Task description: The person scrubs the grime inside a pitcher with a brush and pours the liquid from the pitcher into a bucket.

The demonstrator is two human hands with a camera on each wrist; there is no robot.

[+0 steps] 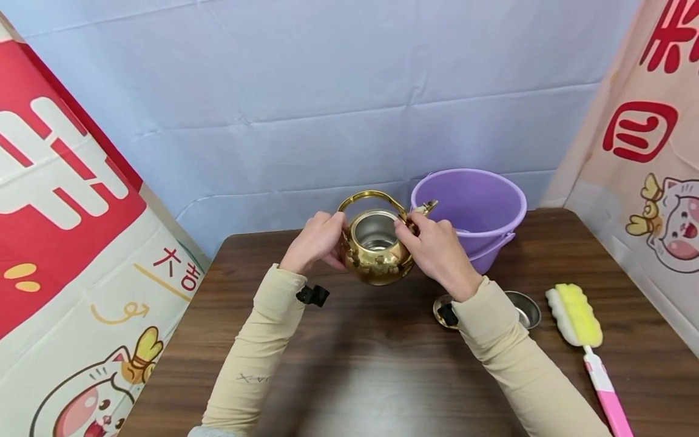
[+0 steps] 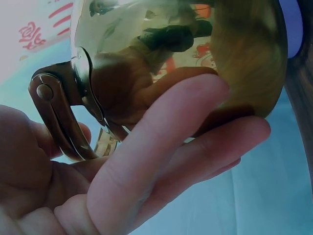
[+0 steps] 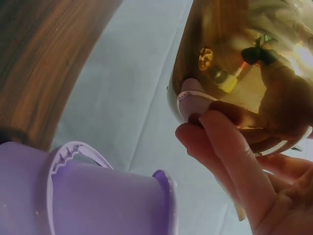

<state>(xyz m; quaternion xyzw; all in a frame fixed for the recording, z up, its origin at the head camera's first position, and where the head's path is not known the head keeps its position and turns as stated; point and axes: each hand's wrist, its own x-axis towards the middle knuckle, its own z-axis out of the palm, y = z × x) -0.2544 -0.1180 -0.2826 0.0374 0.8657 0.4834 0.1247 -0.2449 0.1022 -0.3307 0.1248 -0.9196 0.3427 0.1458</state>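
Observation:
A shiny gold teapot (image 1: 379,265) is held up above the table, tilted so that its open top shows the steel inside. My left hand (image 1: 318,243) grips its left side by the handle joint; in the left wrist view the fingers (image 2: 161,142) lie along the gold body. On the other side, by the spout (image 1: 428,207), my right hand (image 1: 437,246) grips it, thumb at the rim. The right wrist view shows those fingers (image 3: 234,156) against the body. The arched handle (image 1: 370,195) stands up behind the opening.
A purple bucket (image 1: 491,237) stands behind my right hand. Partly hidden by the right wrist are a gold lid (image 1: 440,301) and a small steel bowl-shaped piece (image 1: 528,308). At right lies a yellow-and-white sponge brush (image 1: 580,315) with a pink handle on the wooden table (image 1: 371,376).

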